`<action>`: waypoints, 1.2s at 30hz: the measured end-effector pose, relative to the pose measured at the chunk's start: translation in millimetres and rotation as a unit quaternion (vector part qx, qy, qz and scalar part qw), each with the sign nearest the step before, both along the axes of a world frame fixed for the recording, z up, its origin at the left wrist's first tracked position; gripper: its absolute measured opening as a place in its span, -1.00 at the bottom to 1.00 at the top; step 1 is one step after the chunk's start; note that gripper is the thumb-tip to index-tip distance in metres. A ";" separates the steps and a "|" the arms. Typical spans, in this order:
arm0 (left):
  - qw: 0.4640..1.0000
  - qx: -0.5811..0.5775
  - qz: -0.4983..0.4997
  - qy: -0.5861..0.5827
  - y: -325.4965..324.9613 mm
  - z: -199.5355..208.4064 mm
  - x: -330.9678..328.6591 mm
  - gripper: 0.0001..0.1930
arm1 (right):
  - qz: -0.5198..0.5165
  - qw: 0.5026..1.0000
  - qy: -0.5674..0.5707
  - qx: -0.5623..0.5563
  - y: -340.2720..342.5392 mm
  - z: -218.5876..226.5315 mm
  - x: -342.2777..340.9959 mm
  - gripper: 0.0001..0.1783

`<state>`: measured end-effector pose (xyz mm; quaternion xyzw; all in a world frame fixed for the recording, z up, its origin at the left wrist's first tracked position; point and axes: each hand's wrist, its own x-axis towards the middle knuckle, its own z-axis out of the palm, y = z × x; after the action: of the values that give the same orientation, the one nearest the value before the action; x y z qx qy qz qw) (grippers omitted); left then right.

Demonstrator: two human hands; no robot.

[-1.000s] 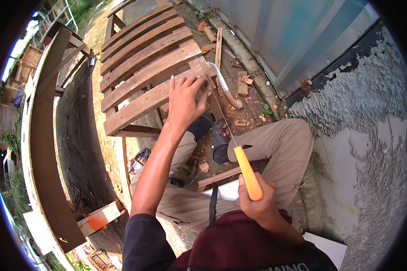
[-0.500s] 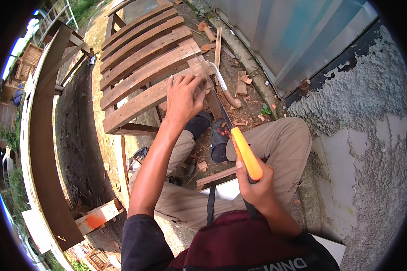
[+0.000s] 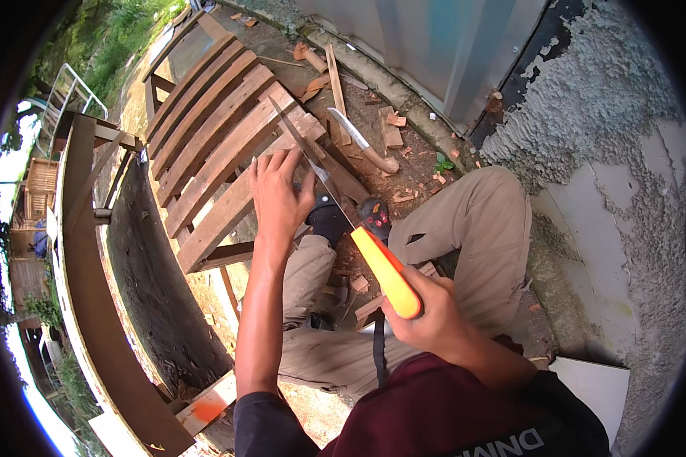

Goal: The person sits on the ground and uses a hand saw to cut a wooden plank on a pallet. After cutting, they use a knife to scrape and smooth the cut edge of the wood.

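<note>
So the right hand (image 3: 428, 311) is wrapped tight around the handle of a long handsaw with a chunky orange handle and a tapering grey metal blade (image 3: 385, 270). The saw sits in front of the right knee, blade angling up and left across the near right corner of a low, slatted brown wooden frame (image 3: 209, 183). Can't tell if the teeth are actually biting into the wood there.

Left hand (image 3: 280, 190) is palm down on the near slats, just left of the blade, fingers bent and thumb out toward the saw. Can't really see whether it's gripping a slat or just pressing on it.

Right of the frame, on the dirt, there's a curved knife with a pale blade and brown wooden handle (image 3: 379, 160). A long thin wooden strip (image 3: 334, 91) lies near it, plus a small rectangular wood block (image 3: 391, 129), reddish wood chips, and a little green plant (image 3: 443, 162). Behind those stands a blue-grey ribbed metal sheet (image 3: 404, 46), next to a rough grey cement wall (image 3: 579, 114). Over on the left runs a long brown wooden board structure (image 3: 91, 297).
</note>
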<state>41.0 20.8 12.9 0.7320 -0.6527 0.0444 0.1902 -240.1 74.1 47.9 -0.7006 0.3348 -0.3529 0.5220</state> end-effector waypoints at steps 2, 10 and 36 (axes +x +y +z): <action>1.000 -0.005 -0.003 0.001 -3.6 1.7 -1.2 -0.56 | 0.017 0.999 0.014 0.029 -0.1 8.3 -6.7 -0.70; 1.000 -0.006 -0.015 -0.011 -6.7 -1.4 2.3 -0.62 | -0.011 0.999 -0.014 0.031 -36.3 -0.7 47.1 -0.81; 0.998 -0.058 -0.003 0.005 -2.2 -7.5 -1.1 -0.64 | -0.032 0.999 -0.014 0.015 -19.2 -4.2 29.4 -0.88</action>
<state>39.9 18.6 5.5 0.7180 -0.6503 0.0775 0.2358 -210.7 54.8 43.7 -0.6765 0.3555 -0.3738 0.5256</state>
